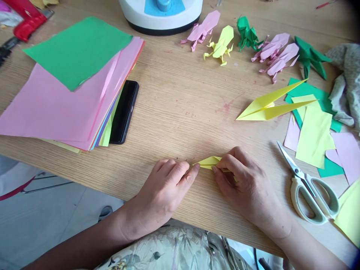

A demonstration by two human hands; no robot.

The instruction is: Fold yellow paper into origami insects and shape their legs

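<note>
A small folded yellow paper piece [208, 162] lies on the wooden table [180, 105] near its front edge. My left hand [164, 189] has its fingers curled, fingertips pressing the left tip of the piece. My right hand [243, 182] is closed over the right part of the piece, pinching it and hiding most of it. A long pointed yellow folded shape [267, 107] lies to the upper right, apart from both hands.
A stack of coloured paper sheets [67, 90] with a green sheet on top lies left, a black phone [124, 111] beside it. Scissors [308, 187] and paper scraps [315, 135] lie right. Several origami figures [222, 45] line the back, by a white appliance [161, 15].
</note>
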